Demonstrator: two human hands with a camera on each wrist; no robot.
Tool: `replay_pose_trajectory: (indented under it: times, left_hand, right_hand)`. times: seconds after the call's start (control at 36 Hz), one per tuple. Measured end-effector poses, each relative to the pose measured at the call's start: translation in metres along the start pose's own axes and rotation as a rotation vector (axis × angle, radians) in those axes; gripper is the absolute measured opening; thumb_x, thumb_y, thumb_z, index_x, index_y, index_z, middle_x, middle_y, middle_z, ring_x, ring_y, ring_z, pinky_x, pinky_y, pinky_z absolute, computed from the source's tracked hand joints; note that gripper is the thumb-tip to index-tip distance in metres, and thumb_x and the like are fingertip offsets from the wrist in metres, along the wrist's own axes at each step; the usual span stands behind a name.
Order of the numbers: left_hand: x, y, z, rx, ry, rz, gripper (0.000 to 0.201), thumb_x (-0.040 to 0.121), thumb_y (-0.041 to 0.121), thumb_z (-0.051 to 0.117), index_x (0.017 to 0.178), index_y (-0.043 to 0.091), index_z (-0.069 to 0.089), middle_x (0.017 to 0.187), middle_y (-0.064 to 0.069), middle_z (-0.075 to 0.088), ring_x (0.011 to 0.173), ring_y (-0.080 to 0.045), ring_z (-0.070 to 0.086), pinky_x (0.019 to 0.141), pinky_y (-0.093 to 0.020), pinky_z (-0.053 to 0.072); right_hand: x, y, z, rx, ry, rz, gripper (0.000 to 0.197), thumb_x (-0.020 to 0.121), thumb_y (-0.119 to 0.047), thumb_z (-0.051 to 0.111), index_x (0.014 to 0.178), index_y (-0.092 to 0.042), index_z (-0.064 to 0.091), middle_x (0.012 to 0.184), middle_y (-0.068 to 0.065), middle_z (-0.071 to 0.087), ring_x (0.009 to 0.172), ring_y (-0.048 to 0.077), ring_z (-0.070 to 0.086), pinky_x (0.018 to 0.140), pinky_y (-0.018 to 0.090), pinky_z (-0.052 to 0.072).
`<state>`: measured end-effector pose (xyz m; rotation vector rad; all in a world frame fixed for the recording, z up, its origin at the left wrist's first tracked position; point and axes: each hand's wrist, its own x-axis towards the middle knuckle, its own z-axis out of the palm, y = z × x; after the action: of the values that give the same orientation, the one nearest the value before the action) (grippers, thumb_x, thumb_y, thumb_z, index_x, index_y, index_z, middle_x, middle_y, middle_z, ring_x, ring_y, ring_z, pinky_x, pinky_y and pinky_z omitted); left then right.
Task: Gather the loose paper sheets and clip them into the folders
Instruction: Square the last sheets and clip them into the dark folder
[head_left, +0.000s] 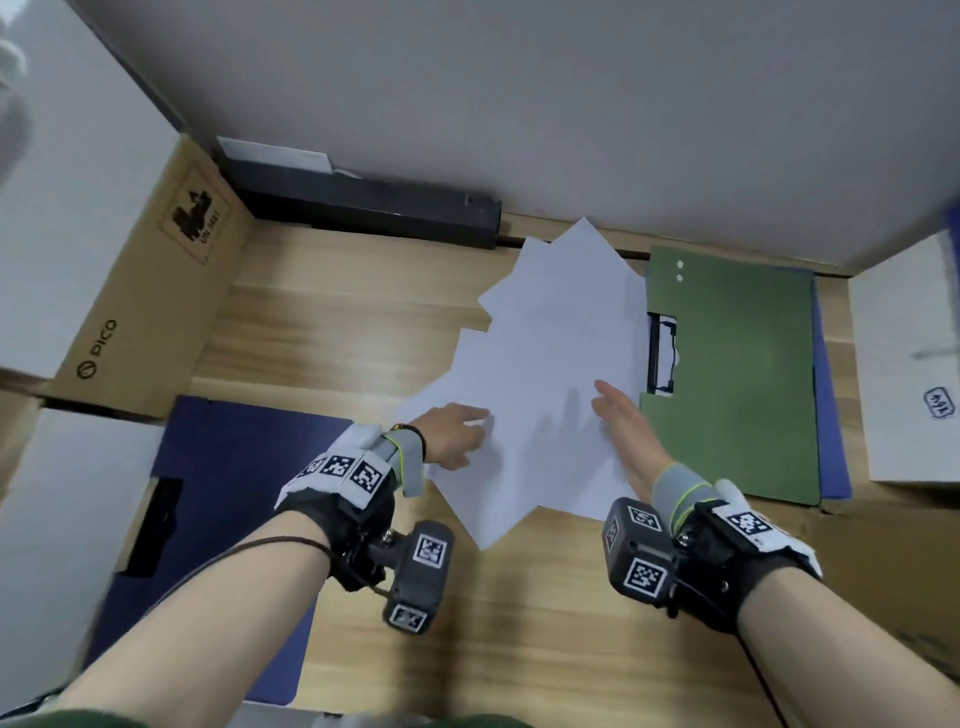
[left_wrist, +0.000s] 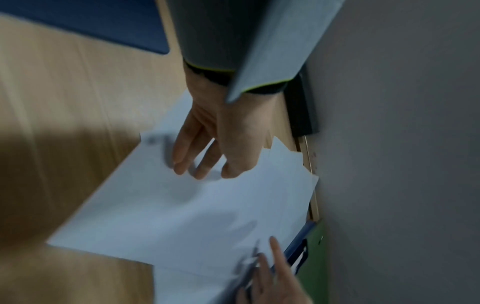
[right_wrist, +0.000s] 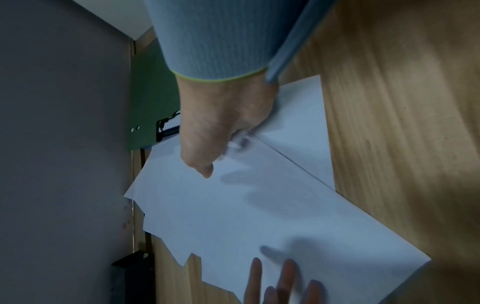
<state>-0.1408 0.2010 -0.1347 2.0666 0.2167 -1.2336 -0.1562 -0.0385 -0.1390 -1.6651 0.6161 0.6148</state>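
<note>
Several loose white paper sheets (head_left: 550, 374) lie fanned out on the wooden table (head_left: 337, 322), their right edge overlapping a green folder (head_left: 737, 374) with a black clip (head_left: 661, 353). A blue folder (head_left: 234, 493) with its own black clip (head_left: 156, 525) lies at the near left. My left hand (head_left: 475, 434) rests on the sheets' left edge with straight fingers (left_wrist: 182, 156). My right hand (head_left: 605, 402) lies on their right edge beside the green folder, fingers extended. In the right wrist view its fingers (right_wrist: 239, 142) are blurred over the paper (right_wrist: 259, 216).
A brown cardboard box (head_left: 145, 291) stands at the left, with a white box (head_left: 62, 519) nearer me. A black bar (head_left: 363, 202) runs along the grey back wall. Another white box (head_left: 904, 364) stands at the right. A second blue folder (head_left: 831, 415) shows under the green one.
</note>
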Motion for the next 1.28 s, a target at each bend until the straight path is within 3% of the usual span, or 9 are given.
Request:
replay_pose_trajectory:
  times: [0.11, 0.31, 0.53, 0.64, 0.81, 0.92, 1.03, 1.19, 1.28]
  left_hand:
    - [0.015, 0.008, -0.009, -0.303, 0.180, 0.045, 0.034, 0.092, 0.017, 0.050, 0.126, 0.019, 0.055, 0.107, -0.006, 0.064, 0.081, -0.022, 0.058, 0.069, -0.033, 0.050]
    - [0.054, 0.005, -0.043, -0.063, 0.535, 0.037, 0.045, 0.084, 0.024, 0.059, 0.129, 0.021, 0.055, 0.134, -0.013, 0.050, 0.124, -0.034, 0.045, 0.104, -0.038, 0.037]
    - [0.065, 0.017, -0.042, -0.231, 0.382, 0.027, 0.072, 0.081, 0.026, 0.067, 0.142, 0.010, 0.032, 0.137, -0.010, 0.041, 0.125, -0.029, 0.042, 0.104, -0.043, 0.039]
    - [0.065, 0.029, -0.042, -0.277, 0.379, 0.008, 0.030, 0.071, 0.029, 0.069, 0.077, 0.018, 0.042, 0.080, 0.001, 0.044, 0.078, -0.024, 0.042, 0.064, -0.031, 0.037]
    - [0.072, 0.037, -0.035, -0.284, 0.268, -0.015, 0.067, 0.065, 0.037, 0.072, 0.123, 0.007, 0.056, 0.122, -0.009, 0.061, 0.112, -0.031, 0.059, 0.100, -0.041, 0.046]
    - [0.063, 0.046, -0.034, -0.263, 0.226, 0.009, 0.033, 0.080, 0.023, 0.069, 0.110, 0.009, 0.066, 0.103, -0.007, 0.068, 0.101, -0.029, 0.065, 0.092, -0.036, 0.050]
    - [0.062, 0.049, -0.031, -0.212, 0.228, -0.002, 0.049, 0.059, 0.042, 0.067, 0.092, 0.007, 0.069, 0.103, -0.013, 0.070, 0.100, -0.033, 0.065, 0.094, -0.045, 0.051]
    - [0.057, 0.067, -0.029, -0.320, 0.233, 0.060, 0.023, 0.081, 0.021, 0.069, 0.098, 0.006, 0.065, 0.092, -0.005, 0.067, 0.087, -0.026, 0.064, 0.085, -0.036, 0.050]
    - [0.061, 0.076, -0.027, -0.383, 0.226, 0.078, 0.044, 0.069, 0.029, 0.075, 0.106, 0.010, 0.060, 0.110, -0.003, 0.065, 0.100, -0.024, 0.064, 0.096, -0.040, 0.050]
  right_hand:
    - [0.007, -0.002, 0.000, -0.094, -0.129, 0.059, 0.044, 0.101, -0.028, 0.042, 0.144, -0.032, 0.039, 0.157, -0.010, 0.021, 0.144, 0.015, 0.023, 0.113, 0.033, 0.020]
    - [0.013, -0.001, -0.009, 0.064, -0.111, 0.070, 0.033, 0.099, -0.028, 0.047, 0.130, -0.038, 0.053, 0.144, -0.009, 0.043, 0.139, 0.009, 0.031, 0.112, 0.031, 0.025]
    - [0.020, -0.003, -0.016, 0.164, 0.030, 0.104, 0.038, 0.100, -0.020, 0.040, 0.135, -0.031, 0.048, 0.148, -0.007, 0.038, 0.140, 0.011, 0.028, 0.104, 0.028, 0.025]
    - [0.017, -0.007, -0.014, 0.136, 0.026, 0.091, 0.040, 0.100, -0.020, 0.041, 0.138, -0.030, 0.045, 0.148, -0.008, 0.037, 0.140, 0.010, 0.028, 0.110, 0.031, 0.023]
    - [0.015, -0.005, -0.020, 0.173, 0.056, 0.087, 0.039, 0.100, -0.019, 0.042, 0.138, -0.028, 0.047, 0.144, -0.007, 0.041, 0.139, 0.009, 0.031, 0.114, 0.033, 0.024]
    - [0.014, -0.006, -0.020, 0.204, 0.051, 0.089, 0.038, 0.100, -0.020, 0.042, 0.136, -0.029, 0.048, 0.134, -0.009, 0.044, 0.139, 0.010, 0.030, 0.116, 0.034, 0.024]
    - [0.012, -0.003, -0.021, 0.215, 0.052, 0.097, 0.037, 0.100, -0.021, 0.042, 0.135, -0.030, 0.049, 0.145, -0.006, 0.040, 0.141, 0.010, 0.028, 0.117, 0.036, 0.023]
    - [0.012, -0.001, -0.023, 0.217, 0.050, 0.108, 0.038, 0.099, -0.018, 0.042, 0.135, -0.027, 0.050, 0.137, -0.010, 0.047, 0.134, 0.007, 0.033, 0.110, 0.027, 0.026]
    - [0.011, -0.003, -0.023, 0.227, 0.050, 0.110, 0.038, 0.099, -0.017, 0.041, 0.135, -0.025, 0.049, 0.128, -0.012, 0.049, 0.126, 0.005, 0.037, 0.104, 0.025, 0.028]
